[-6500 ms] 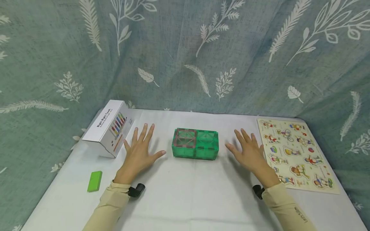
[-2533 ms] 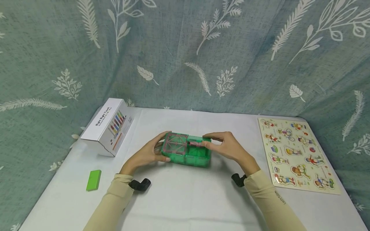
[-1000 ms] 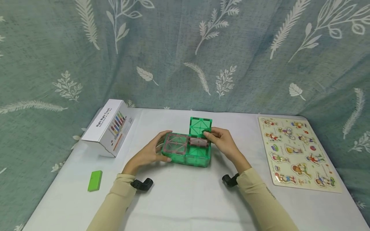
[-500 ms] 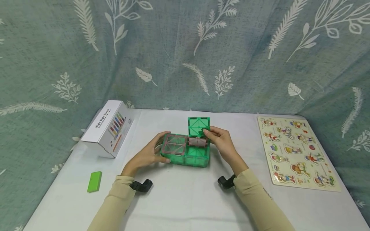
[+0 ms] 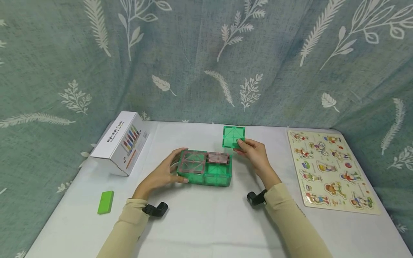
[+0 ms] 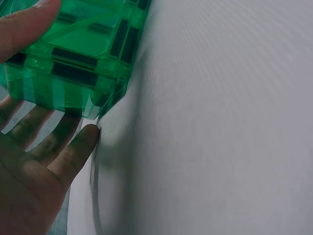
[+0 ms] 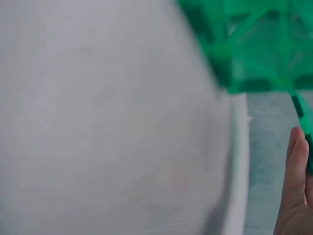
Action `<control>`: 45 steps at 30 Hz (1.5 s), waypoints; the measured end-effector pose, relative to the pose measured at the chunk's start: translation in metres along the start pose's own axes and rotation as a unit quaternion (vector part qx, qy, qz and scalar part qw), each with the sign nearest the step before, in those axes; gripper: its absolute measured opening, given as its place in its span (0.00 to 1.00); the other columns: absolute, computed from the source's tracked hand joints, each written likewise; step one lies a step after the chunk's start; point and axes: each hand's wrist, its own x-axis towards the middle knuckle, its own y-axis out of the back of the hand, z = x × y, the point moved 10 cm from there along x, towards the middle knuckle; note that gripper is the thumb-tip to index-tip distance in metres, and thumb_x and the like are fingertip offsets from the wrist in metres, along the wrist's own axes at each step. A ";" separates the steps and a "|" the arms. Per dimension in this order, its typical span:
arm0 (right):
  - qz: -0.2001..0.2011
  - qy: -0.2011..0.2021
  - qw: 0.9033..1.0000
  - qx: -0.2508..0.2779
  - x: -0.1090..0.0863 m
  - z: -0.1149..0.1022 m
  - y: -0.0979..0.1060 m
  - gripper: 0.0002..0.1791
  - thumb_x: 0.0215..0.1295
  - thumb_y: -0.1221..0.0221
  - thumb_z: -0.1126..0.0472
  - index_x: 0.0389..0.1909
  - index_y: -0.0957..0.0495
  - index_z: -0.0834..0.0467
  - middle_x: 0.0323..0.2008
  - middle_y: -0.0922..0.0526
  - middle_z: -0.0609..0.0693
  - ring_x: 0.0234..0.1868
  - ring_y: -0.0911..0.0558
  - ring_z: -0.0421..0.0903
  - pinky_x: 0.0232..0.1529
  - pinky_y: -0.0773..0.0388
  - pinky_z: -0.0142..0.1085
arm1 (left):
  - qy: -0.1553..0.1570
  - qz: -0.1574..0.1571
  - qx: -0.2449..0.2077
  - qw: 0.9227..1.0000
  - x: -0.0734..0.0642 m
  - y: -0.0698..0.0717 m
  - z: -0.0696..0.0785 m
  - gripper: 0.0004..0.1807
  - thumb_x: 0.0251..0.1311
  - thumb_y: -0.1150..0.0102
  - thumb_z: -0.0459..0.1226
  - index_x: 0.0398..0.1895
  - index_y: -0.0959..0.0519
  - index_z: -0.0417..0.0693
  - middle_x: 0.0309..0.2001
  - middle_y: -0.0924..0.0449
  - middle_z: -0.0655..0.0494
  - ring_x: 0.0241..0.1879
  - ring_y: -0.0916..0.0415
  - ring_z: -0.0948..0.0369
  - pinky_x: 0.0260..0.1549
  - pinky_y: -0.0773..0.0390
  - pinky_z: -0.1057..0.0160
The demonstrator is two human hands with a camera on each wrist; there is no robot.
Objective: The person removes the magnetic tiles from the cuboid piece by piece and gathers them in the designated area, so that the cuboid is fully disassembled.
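A see-through green box built of magnetic tiles (image 5: 217, 180) sits mid-table. My left hand (image 5: 157, 180) grips its left end, thumb along the front and fingers behind; the left wrist view shows the thumb over the green wall (image 6: 73, 54). A reddish square tile (image 5: 193, 162) covers the box's left half. In the uncovered right half, a reddish piece (image 5: 218, 158) lies along the back. Behind and right of the box, my right hand (image 5: 256, 159) pinches a square green magnetic tile (image 5: 233, 136) by its lower right corner. Only that hand's edge shows in the right wrist view.
A white box with a printed xylophone-like picture (image 5: 120, 143) stands at the back left. Nearer me lies a green block (image 5: 105, 202). On the right rests a picture puzzle board (image 5: 332, 172). A patterned curtain (image 5: 193, 61) hangs behind the white-covered table.
Both hands have gone from lying spread on the table to the box. The green tile swung up at the box's back, then came away up and right in my right hand. The box shifted slightly left.
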 end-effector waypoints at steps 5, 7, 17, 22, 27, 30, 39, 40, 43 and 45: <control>0.034 -0.052 0.998 -0.008 0.013 0.022 0.021 0.23 0.71 0.39 0.54 0.61 0.22 0.63 0.41 0.13 0.49 0.38 0.10 0.39 0.50 0.13 0.35 | 0.000 0.005 0.004 1.000 -0.002 0.003 0.001 0.61 0.42 0.20 0.33 0.79 0.48 0.61 0.79 0.46 0.50 0.80 0.53 0.42 0.75 0.42 0.36; 0.049 -0.067 0.997 0.000 0.017 0.027 0.028 0.24 0.71 0.39 0.55 0.62 0.23 0.63 0.38 0.13 0.48 0.37 0.10 0.39 0.48 0.13 0.33 | -0.002 0.005 0.006 1.000 -0.002 0.004 0.002 0.61 0.43 0.20 0.33 0.79 0.49 0.60 0.79 0.47 0.51 0.80 0.53 0.43 0.75 0.42 0.36; 0.062 -0.075 0.995 0.002 0.028 0.031 0.032 0.25 0.72 0.40 0.59 0.64 0.27 0.68 0.44 0.24 0.51 0.31 0.14 0.34 0.44 0.13 0.27 | 0.001 0.012 0.005 1.000 -0.002 0.008 0.001 0.62 0.42 0.20 0.32 0.79 0.49 0.59 0.79 0.47 0.50 0.80 0.54 0.42 0.75 0.43 0.36; 0.069 -0.074 0.995 -0.008 0.031 0.031 0.030 0.28 0.72 0.40 0.60 0.68 0.31 0.67 0.51 0.23 0.57 0.32 0.16 0.35 0.43 0.13 0.27 | 0.005 0.013 0.001 1.000 -0.003 0.008 0.000 0.61 0.42 0.20 0.32 0.79 0.48 0.61 0.79 0.47 0.49 0.81 0.56 0.42 0.75 0.45 0.35; 0.085 -0.060 0.994 -0.045 0.034 0.029 0.030 0.33 0.72 0.41 0.60 0.74 0.38 0.64 0.55 0.23 0.61 0.32 0.17 0.32 0.41 0.13 0.27 | 0.006 0.013 0.003 1.000 -0.004 0.007 0.000 0.61 0.43 0.21 0.33 0.78 0.48 0.65 0.79 0.48 0.49 0.81 0.56 0.42 0.75 0.45 0.35; 0.098 -0.038 0.989 -0.107 0.036 0.024 0.032 0.34 0.72 0.41 0.60 0.75 0.39 0.62 0.53 0.22 0.60 0.29 0.16 0.32 0.39 0.14 0.26 | 0.007 0.012 0.002 1.000 -0.004 0.006 -0.001 0.61 0.43 0.20 0.33 0.78 0.48 0.66 0.79 0.48 0.49 0.80 0.55 0.42 0.76 0.45 0.36; 0.098 -0.001 0.974 -0.206 0.029 0.013 0.029 0.32 0.71 0.40 0.58 0.74 0.35 0.58 0.57 0.22 0.61 0.31 0.13 0.38 0.37 0.14 0.30 | 0.016 0.015 -0.007 1.000 -0.007 0.006 -0.002 0.61 0.42 0.20 0.33 0.78 0.47 0.65 0.78 0.47 0.49 0.80 0.54 0.41 0.77 0.45 0.39; 0.099 -0.001 0.973 -0.207 0.028 0.013 0.028 0.32 0.71 0.40 0.58 0.73 0.34 0.58 0.57 0.22 0.61 0.32 0.13 0.40 0.37 0.14 0.30 | 0.018 0.016 -0.008 1.000 -0.008 0.006 -0.003 0.61 0.42 0.19 0.33 0.78 0.47 0.65 0.78 0.46 0.49 0.80 0.53 0.41 0.77 0.45 0.39; 0.101 -0.003 0.970 -0.220 0.026 0.014 0.027 0.30 0.72 0.41 0.56 0.72 0.32 0.59 0.58 0.21 0.62 0.37 0.12 0.45 0.37 0.15 0.30 | 0.020 0.017 -0.009 1.000 -0.010 0.006 -0.005 0.61 0.41 0.19 0.33 0.78 0.47 0.65 0.78 0.46 0.49 0.80 0.53 0.41 0.77 0.44 0.39; 0.100 -0.009 0.969 -0.225 0.026 0.016 0.026 0.29 0.72 0.42 0.54 0.71 0.32 0.59 0.59 0.21 0.61 0.41 0.12 0.48 0.39 0.16 0.32 | 0.019 0.019 -0.005 1.000 -0.011 0.007 -0.006 0.61 0.41 0.19 0.33 0.78 0.47 0.65 0.78 0.46 0.48 0.79 0.53 0.40 0.76 0.44 0.38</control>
